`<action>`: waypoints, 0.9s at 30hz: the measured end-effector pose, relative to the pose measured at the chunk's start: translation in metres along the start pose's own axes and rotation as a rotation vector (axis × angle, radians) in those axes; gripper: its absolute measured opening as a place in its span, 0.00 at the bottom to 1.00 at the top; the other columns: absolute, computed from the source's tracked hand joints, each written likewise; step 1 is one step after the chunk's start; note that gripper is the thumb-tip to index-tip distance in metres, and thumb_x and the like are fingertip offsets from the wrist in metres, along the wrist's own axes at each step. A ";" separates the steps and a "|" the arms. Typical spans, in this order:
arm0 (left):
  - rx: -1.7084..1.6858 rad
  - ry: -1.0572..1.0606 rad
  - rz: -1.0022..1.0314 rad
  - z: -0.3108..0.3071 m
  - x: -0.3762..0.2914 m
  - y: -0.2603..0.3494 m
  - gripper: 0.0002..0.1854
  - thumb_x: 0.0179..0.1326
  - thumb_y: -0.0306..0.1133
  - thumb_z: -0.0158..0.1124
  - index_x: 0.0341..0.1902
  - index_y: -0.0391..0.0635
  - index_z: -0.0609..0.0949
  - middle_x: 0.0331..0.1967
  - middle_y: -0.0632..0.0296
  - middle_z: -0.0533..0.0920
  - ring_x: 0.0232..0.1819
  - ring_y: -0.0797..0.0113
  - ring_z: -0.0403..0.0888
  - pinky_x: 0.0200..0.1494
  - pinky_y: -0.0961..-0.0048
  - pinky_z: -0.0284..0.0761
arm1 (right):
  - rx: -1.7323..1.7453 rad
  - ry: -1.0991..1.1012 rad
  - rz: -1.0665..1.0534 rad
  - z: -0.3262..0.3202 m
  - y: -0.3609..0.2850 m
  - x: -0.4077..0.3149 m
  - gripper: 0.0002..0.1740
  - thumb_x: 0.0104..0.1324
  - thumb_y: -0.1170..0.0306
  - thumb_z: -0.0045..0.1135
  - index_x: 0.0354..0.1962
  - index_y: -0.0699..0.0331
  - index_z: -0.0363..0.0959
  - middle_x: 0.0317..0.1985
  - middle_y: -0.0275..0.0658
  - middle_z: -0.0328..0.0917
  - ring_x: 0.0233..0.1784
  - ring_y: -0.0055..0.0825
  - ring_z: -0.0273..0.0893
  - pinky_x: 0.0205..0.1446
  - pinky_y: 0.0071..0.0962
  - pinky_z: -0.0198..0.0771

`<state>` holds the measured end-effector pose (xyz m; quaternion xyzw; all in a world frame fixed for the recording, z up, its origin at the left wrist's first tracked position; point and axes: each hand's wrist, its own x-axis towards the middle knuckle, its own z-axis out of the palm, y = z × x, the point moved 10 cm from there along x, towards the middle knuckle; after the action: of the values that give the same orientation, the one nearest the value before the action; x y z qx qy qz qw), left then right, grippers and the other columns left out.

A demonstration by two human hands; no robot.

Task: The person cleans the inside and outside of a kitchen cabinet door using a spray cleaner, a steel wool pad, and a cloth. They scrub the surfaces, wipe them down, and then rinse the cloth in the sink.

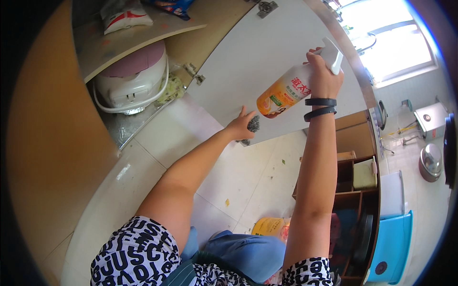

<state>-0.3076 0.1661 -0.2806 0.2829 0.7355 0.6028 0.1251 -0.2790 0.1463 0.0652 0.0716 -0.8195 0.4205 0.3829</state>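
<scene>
My right hand [325,78] grips the neck of a spray bottle [286,93] with a white trigger head and an orange, printed label. The bottle is tilted, its base pointing down and left. In my left hand [240,125] is a dark grey steel wool scrubber [253,123], held near the lower edge of an open white cabinet door [243,68]. Below that hand, a strip of similar grey shows at the door's edge. Whether the scrubber touches the door I cannot tell.
A white rice cooker [132,82] with a pink lid sits inside the open cabinet, under a shelf [171,30] bearing packets. Scraps lie on the tiled floor [222,178]. To the right are a brown shelf unit [343,198], a blue tub [391,246] and a yellow container [266,226].
</scene>
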 end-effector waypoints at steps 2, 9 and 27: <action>0.068 0.063 0.045 -0.004 -0.001 0.000 0.50 0.37 0.36 0.63 0.70 0.52 0.54 0.69 0.33 0.35 0.61 0.45 0.66 0.55 0.64 0.70 | -0.122 -0.104 -0.012 0.023 0.003 -0.005 0.13 0.50 0.70 0.60 0.32 0.70 0.75 0.28 0.38 0.78 0.29 0.23 0.75 0.34 0.22 0.69; -0.365 -0.199 -0.122 0.068 -0.013 -0.023 0.35 0.47 0.34 0.56 0.62 0.43 0.62 0.60 0.44 0.64 0.53 0.48 0.72 0.51 0.61 0.72 | -0.331 -0.454 0.040 0.071 0.039 -0.050 0.15 0.48 0.67 0.58 0.33 0.66 0.75 0.26 0.35 0.78 0.30 0.25 0.75 0.36 0.25 0.70; 0.668 -0.461 0.027 0.098 -0.068 0.000 0.46 0.49 0.21 0.58 0.71 0.59 0.50 0.71 0.47 0.34 0.48 0.55 0.78 0.42 0.65 0.77 | -0.533 -0.411 0.039 -0.045 0.083 -0.187 0.15 0.44 0.70 0.58 0.32 0.66 0.69 0.31 0.46 0.74 0.32 0.47 0.74 0.35 0.37 0.71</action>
<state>-0.2009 0.2075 -0.3151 0.4453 0.8398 0.2532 0.1799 -0.1593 0.1948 -0.1005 0.0364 -0.9618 0.1757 0.2068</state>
